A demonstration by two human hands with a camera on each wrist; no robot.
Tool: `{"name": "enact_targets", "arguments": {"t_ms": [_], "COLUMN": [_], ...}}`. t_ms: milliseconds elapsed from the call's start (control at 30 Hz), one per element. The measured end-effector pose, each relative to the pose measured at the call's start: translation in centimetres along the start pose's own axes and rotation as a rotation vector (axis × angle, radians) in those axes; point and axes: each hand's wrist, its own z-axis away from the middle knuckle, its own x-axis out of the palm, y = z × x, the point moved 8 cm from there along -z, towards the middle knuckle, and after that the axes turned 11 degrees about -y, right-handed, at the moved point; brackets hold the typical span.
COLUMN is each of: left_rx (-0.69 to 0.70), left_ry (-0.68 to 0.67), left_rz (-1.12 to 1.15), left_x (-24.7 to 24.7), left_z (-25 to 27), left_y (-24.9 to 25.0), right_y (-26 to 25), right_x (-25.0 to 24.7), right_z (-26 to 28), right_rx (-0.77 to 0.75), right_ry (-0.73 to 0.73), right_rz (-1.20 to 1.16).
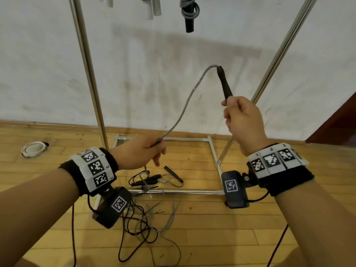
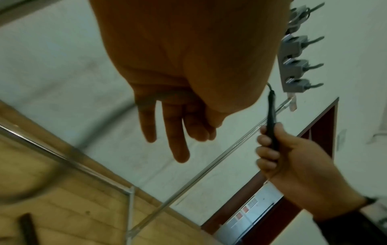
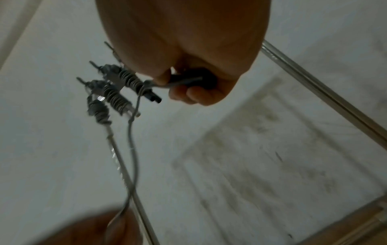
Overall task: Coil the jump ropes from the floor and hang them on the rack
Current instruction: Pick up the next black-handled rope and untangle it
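My right hand (image 1: pixel 234 112) grips the lower end of a black jump rope handle (image 1: pixel 224 84), which points up. From the handle's top a grey rope (image 1: pixel 189 97) arcs down to my left hand (image 1: pixel 158 145), which pinches it between thumb and forefinger. In the left wrist view the other fingers (image 2: pixel 177 140) of that hand hang straight, and the right hand (image 2: pixel 280 154) holds the handle (image 2: pixel 271 126). The right wrist view shows the right hand (image 3: pixel 196 86) around the handle. More ropes (image 1: pixel 148 214) and black handles (image 1: pixel 154 180) lie tangled on the floor.
The metal rack's poles (image 1: pixel 90 74) and floor frame (image 1: pixel 212 151) stand against the white wall. Coiled ropes (image 1: pixel 189 14) hang at its top, on hooks (image 3: pixel 117 92). A white ring (image 1: pixel 33 149) lies on the wooden floor at left. A dark red door (image 1: pixel 335 124) is at right.
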Motion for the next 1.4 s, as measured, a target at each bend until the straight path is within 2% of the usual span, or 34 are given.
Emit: {"name": "enact_targets", "arguments": {"t_ms": [233, 367, 467, 600, 800, 900, 967, 1033, 1133, 1200, 1400], "left_rx": [-0.140, -0.241, -0.274, -0.215, -0.078, 0.014, 0.057, 0.106, 0.154, 0.157, 0.010], "left_ry": [-0.050, -0.108, -0.049, 0.060, 0.061, 0.085, 0.134, 0.174, 0.161, 0.158, 0.120], "left_rz": [-0.063, -0.131, -0.194, -0.330, -0.502, -0.437, -0.299, -0.176, -0.152, -0.159, -0.140], "left_x": [-0.7, -0.9, -1.8, -2.8, -0.9, -0.6, -1.0, -1.4, -1.5, -1.6, -2.3], "left_z": [1.6, 2.1, 2.2, 2.2, 1.8, 2.0, 2.3, 2.7, 3.0, 3.0, 3.6], "left_y": [-4.5, -6.3, -6.3, -3.6, 1.8, 3.4, 3.6, 3.6, 3.3, 2.8, -1.6], "right_y": [2.3, 2.7, 2.5, 1.3, -1.8, -2.6, -2.9, -2.6, -1.7, -1.5, -0.8], "right_x": [-2.6, -3.3, -2.9, 0.0, 6.8, 9.0, 9.4, 9.7, 10.2, 10.0, 5.5], "right_z": [-0.6, -0.7, -0.5, 0.2, 3.1, 4.3, 4.6, 4.7, 5.0, 4.9, 2.3], "right_rx": [0.086, 0.080, 0.065, 0.002, -0.173, -0.265, -0.306, -0.296, -0.218, -0.219, -0.180], "right_ry": [0.104, 0.148, 0.152, 0.018, -0.277, -0.359, -0.380, -0.424, -0.529, -0.522, -0.296], "right_rz": [-0.040, 0.036, 0.070, 0.111, 0.259, 0.336, 0.357, 0.320, 0.230, 0.228, 0.185]}}
